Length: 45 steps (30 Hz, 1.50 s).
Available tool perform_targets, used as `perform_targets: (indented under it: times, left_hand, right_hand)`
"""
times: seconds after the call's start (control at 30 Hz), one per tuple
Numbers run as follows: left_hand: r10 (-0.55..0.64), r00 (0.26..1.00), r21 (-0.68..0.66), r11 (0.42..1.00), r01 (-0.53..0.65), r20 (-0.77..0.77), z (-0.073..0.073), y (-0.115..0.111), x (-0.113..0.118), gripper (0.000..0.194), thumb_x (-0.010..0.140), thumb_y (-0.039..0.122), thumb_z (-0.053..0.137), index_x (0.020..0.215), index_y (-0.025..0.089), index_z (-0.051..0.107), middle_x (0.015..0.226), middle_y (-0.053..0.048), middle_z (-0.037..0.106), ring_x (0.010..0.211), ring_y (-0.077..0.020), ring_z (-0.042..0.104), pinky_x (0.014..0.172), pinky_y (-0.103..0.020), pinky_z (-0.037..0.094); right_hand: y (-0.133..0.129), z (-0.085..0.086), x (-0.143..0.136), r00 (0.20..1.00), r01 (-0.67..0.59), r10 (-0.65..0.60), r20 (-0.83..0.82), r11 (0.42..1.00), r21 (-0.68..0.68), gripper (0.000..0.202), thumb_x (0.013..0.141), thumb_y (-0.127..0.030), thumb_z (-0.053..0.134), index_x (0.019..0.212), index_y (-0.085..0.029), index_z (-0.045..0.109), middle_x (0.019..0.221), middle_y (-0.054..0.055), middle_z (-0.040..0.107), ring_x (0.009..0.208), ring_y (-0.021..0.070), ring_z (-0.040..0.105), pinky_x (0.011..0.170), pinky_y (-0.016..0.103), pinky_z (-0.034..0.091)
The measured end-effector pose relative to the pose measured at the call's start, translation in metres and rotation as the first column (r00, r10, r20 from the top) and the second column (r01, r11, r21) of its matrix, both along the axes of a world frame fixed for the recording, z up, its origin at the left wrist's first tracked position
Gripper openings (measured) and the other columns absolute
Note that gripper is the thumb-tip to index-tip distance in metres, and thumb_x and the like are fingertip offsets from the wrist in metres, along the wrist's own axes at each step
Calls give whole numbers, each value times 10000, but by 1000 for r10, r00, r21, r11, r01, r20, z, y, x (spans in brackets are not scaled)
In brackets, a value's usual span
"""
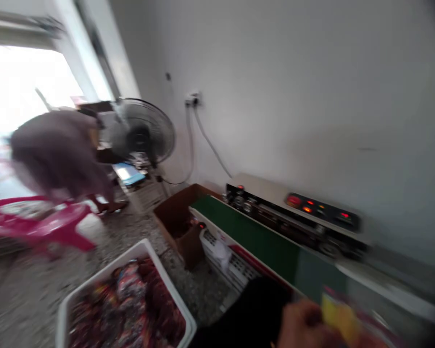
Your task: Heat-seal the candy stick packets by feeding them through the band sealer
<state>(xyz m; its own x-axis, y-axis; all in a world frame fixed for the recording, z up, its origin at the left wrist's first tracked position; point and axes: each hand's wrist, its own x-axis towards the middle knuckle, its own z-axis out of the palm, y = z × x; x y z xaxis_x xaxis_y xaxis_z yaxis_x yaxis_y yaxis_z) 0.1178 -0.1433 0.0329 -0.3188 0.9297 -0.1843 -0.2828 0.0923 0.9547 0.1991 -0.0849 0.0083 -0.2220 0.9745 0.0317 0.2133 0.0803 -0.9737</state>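
My left hand (306,326), in a black sleeve (252,309), is at the lower right edge of the head view. Its fingers are curled against a yellow and pink plastic packet (339,314), smeared by motion. A blurred skin-toned patch beside the packet may be part of my right hand, but its fingers cannot be made out. Just beyond is the green conveyor belt (250,232) of a band sealing machine (268,191), its red and orange panel lights lit. At the lower left, a white tub (152,246) holds many dark red, shiny wrapped packets.
Below the belt are a brown cardboard box (188,246) and a white plastic basket (212,246). A standing fan (141,133) is near the wall socket (194,98) with cables. A person (58,150) bends over at the left behind a pink plastic stool (58,224).
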Motion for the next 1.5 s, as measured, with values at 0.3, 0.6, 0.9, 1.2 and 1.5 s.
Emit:
perform_targets:
  times: [0.3,0.6,0.9,1.2,1.5]
  left_hand:
    - [-39,990,9,999,39,133,-2,35,13,422,684,540,816,828,162,697,638,7,641,584,-124,547,622,-252,483]
    - [8,989,59,998,0,-147,1,89,24,460,685,597,719,859,176,661,770,-35,713,689,-167,623,677,-285,503]
    - [-72,893,-55,997,53,-444,-11,156,49,136,791,335,660,749,215,613,614,14,647,606,-169,586,633,-273,395]
    - [-92,763,-124,992,16,-640,-7,156,42,105,781,273,710,701,226,661,859,-47,728,1034,-297,614,932,-400,379]
    - [-90,887,-7,995,98,-452,-18,161,17,244,745,448,693,768,205,696,780,-17,707,777,-189,624,755,-285,479]
  right_hand:
    - [4,0,66,916,164,-251,-314,946,-278,488,631,-510,859,985,-193,745,980,84,791,919,327,739,857,454,600]
    - [55,17,87,948,164,-195,-251,977,-138,492,663,-481,853,1034,-197,701,1009,58,776,932,272,712,855,379,558]
    - [125,24,137,933,200,-194,305,980,11,417,667,-530,825,935,-229,717,883,49,757,866,296,689,792,406,526]
    - [133,37,143,559,202,-136,818,979,24,1011,718,-697,783,1479,-122,449,1517,269,467,1379,434,441,1105,606,324]
    - [144,55,124,829,35,-222,512,936,350,416,936,-450,616,1292,-238,642,1300,109,688,1235,289,587,1134,497,307]
